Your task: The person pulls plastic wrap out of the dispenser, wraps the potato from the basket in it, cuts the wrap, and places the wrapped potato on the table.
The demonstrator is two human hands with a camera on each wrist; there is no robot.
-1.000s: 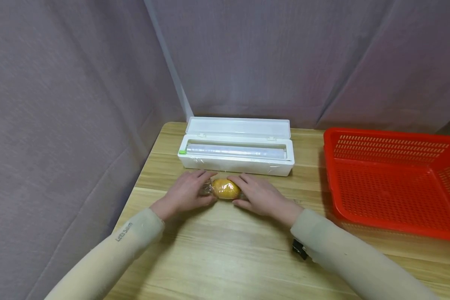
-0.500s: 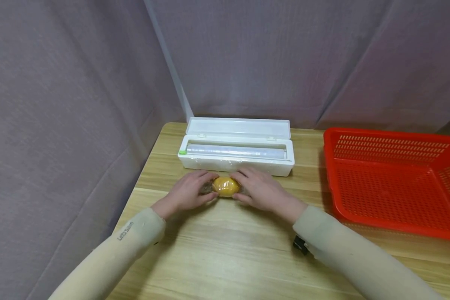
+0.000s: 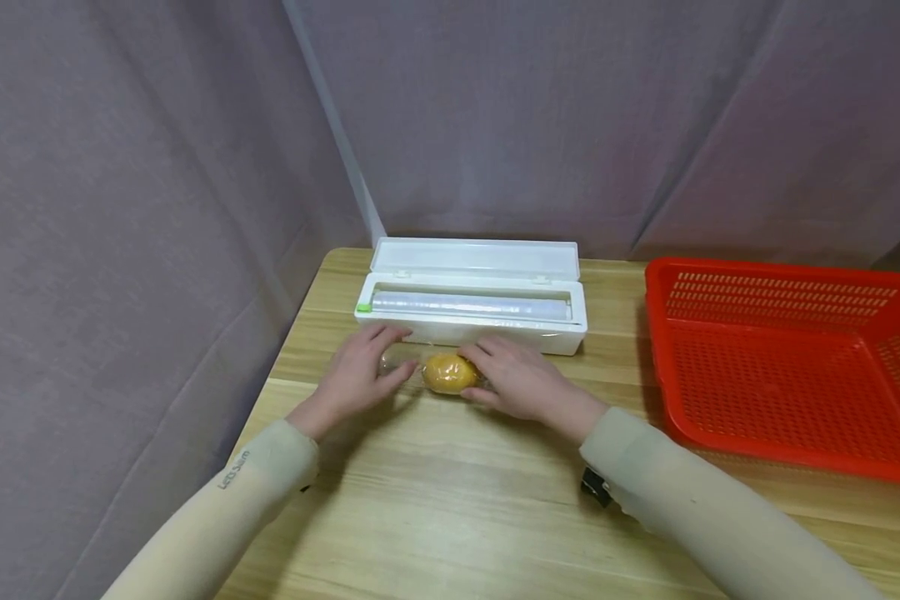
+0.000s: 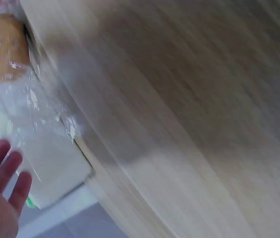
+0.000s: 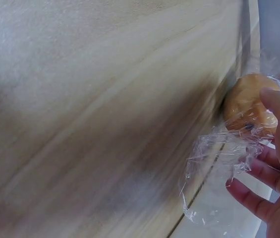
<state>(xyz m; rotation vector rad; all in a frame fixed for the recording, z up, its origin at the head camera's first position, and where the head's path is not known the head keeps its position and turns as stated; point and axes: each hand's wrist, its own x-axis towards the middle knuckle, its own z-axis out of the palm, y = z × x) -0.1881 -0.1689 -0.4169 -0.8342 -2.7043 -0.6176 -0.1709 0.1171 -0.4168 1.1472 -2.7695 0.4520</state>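
An oval yellow-orange fruit (image 3: 450,373), wrapped in clear cling film (image 5: 219,153), lies in front of the white film box. My right hand (image 3: 519,382) holds it at its right end, thumb on the near side and fingers around the back. Loose film spreads over the right fingers in the right wrist view. To the left of the fruit, my left hand (image 3: 356,371) is spread with thumb and fingers apart, around the loose left end of the wrap. The left wrist view shows those fingers (image 4: 18,191) extended and apart from the crinkled film (image 4: 30,109).
Behind the hands stands the white box (image 3: 566,342), lid (image 3: 476,258) raised, with a roll of cling film (image 3: 471,305) inside. A red plastic basket (image 3: 660,358) is at the right on the wooden table (image 3: 435,500). Grey curtains (image 3: 510,125) hang behind and at the left.
My left hand has moved left, off the fruit's side, and its fingers have spread. The right hand stays at the fruit's right end; the fruit has shifted only slightly.
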